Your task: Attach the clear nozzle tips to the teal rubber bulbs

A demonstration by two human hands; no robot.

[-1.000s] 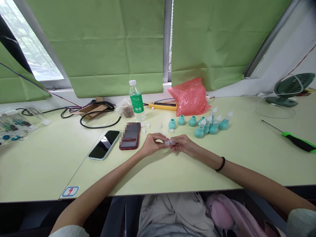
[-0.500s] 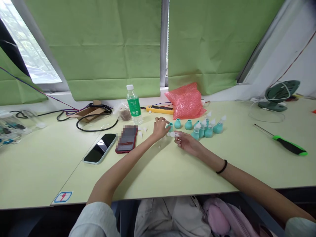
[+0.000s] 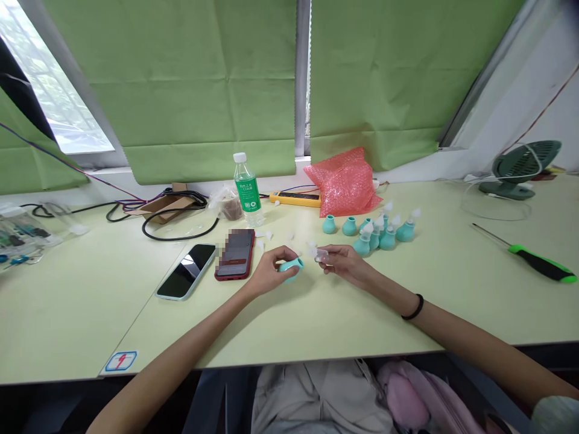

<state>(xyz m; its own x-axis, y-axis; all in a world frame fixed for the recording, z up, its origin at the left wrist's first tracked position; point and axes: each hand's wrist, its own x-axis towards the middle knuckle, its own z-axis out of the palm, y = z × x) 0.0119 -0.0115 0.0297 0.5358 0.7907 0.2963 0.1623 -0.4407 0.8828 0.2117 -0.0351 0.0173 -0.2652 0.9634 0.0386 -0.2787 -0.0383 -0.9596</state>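
Holding one teal bulb (image 3: 288,265), the left hand (image 3: 268,273) curls round it; the right hand (image 3: 347,264) pinches one clear piece (image 3: 322,255).

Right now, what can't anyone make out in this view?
In the head view:
Held teal bulb: partly covered by the left hand.
Clear piece in the right hand: too small for exact shape.
Red-edged phone: screen partly pixelated.
Red bubble-wrap bag: its wrap hides any contents.

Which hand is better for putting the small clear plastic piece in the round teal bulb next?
Probably the right hand: it holds the clear plastic piece, while the left hand holds the teal bulb, neck tilted towards the right hand.
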